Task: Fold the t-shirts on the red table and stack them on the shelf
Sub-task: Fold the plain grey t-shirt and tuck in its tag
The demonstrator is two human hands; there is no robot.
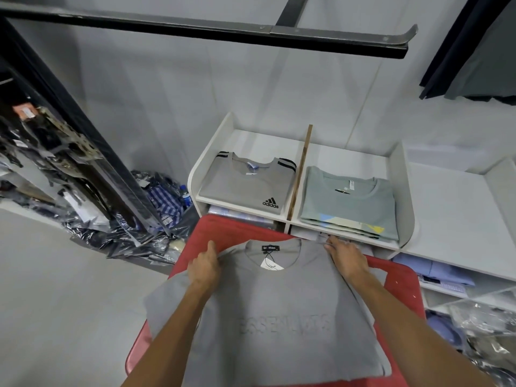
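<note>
Head: both hands pinching soft grey t-shirt.

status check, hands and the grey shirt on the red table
Left hand and right hand pinching shoulders of grey cotton t-shirt. Shirt spread face-up on red table, unfolded. White shelf ahead holds folded shirts; nothing blocking.
</note>
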